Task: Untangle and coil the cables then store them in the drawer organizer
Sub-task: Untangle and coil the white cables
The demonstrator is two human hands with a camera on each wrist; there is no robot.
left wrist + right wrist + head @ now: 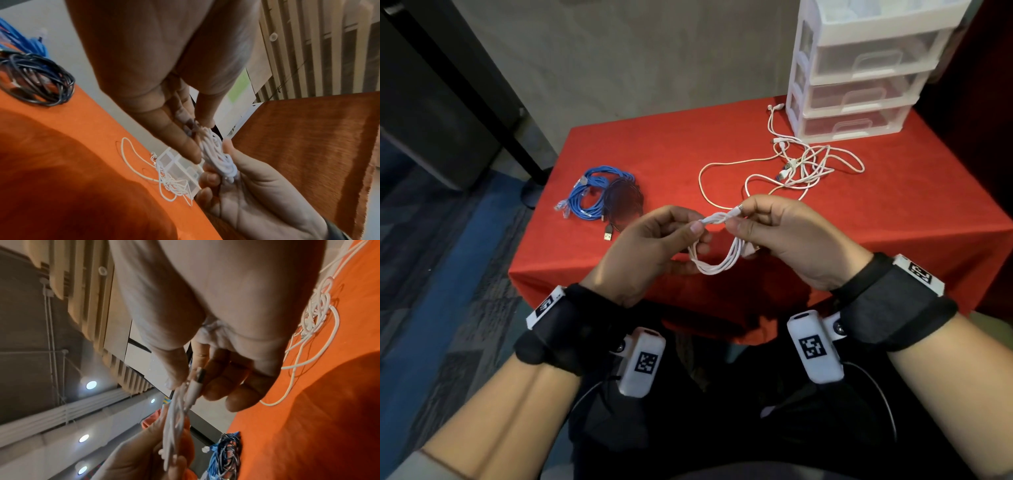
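Observation:
A coiled white cable [717, 253] hangs in the air between both hands above the near edge of the red table [671, 154]. My left hand [654, 243] pinches one end of the bundle [216, 152] between thumb and fingers. My right hand [774, 233] pinches the other end, where a white plug [195, 386] with a metal tip sticks out past the thumb. A tangle of white cables [794, 168] lies on the table in front of the clear plastic drawer organizer [859, 72], whose drawers are closed.
A blue cable bundle [592, 192] and a black cable coil [625, 202] with a USB plug lie at the table's left. The organizer stands at the back right corner. Carpet floor and a dark post lie to the left.

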